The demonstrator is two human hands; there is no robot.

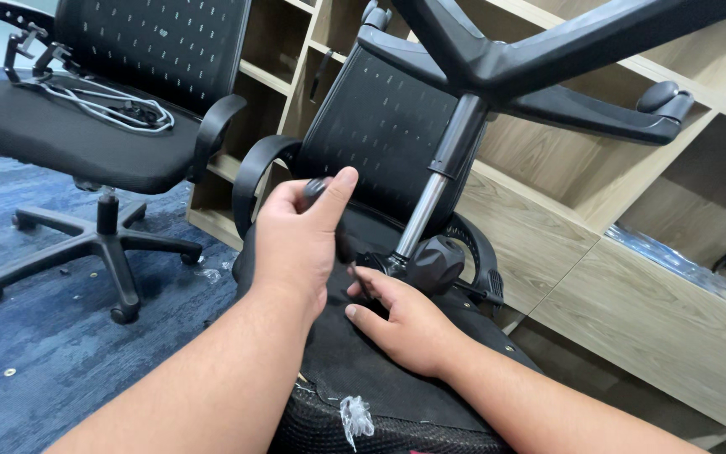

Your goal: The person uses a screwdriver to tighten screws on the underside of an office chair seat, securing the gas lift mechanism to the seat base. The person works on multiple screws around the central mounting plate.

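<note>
A black office chair lies overturned in front of me, its underside (380, 378) facing up and its star base (548, 50) raised at the top. The chrome gas cylinder (439, 185) runs from the base down to the seat mechanism. My left hand (296, 235) is closed around a small black object, thumb up, just left of the cylinder. My right hand (401, 319) rests on the seat underside, fingers at the foot of the cylinder beside a round black knob (437, 262).
A second black chair (86, 126) stands upright at the left with a grey cable (119, 105) on its seat. Wooden shelving (598, 244) fills the right and back. Blue carpet (35, 336) has small screws scattered on it. A scrap of clear plastic (356, 416) lies near me.
</note>
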